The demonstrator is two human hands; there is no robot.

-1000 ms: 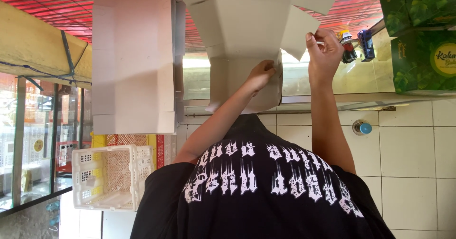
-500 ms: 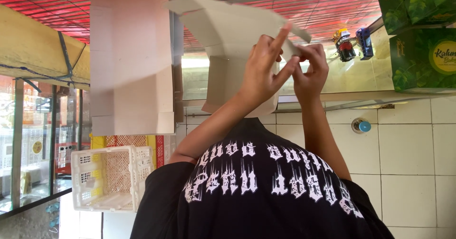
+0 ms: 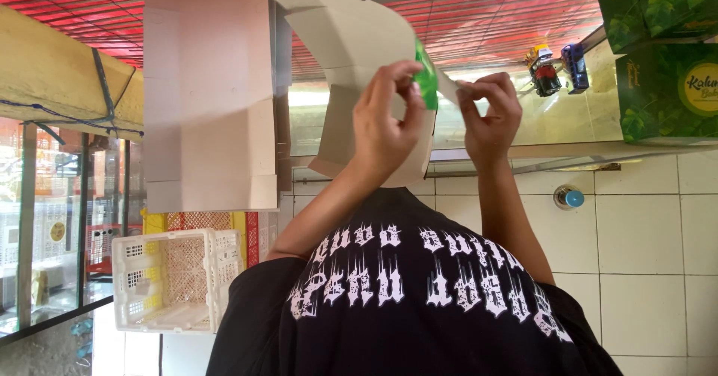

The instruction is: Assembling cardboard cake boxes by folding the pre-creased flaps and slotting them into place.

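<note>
**Blank, mid-fold.** The blank [image 3: 359, 54], a flat piece of grey card with a sliver of green print [image 3: 426, 77] showing at one edge, is held up in the air in front of your chest, above your black shirt [image 3: 419, 301]. It rests on no surface.

**Left hand.** Your left hand [image 3: 385, 125] is closed on the body of the blank. Its fingers [image 3: 389, 84] curl over the near face, beside the green edge.

**Right hand.** Your right hand [image 3: 490, 114] is just beside the left. Its fingertips are pinched on a narrow flap [image 3: 449, 86] that juts from the blank's side. Both hands are therefore grasping, and neither is released.

**Step, as judged.** The panels are angled, not flat, and the flap is pinched, so this looks like the forming stage, with a side flap being turned along its crease. The box is not yet closed into shape.

**What a next move calls for.**
- The left hand must keep the body steady.
- The right hand must bend the flap square on its score line and not tear the thin card.

**Surroundings.**
- A second, unfolded sheet [image 3: 209, 99] is to the left.
- A white crate [image 3: 176, 279] is below that sheet.
- Green boxes [image 3: 658, 47] are stacked at the far right.
- A tiled wall [image 3: 643, 226] is under the boxes.
</note>
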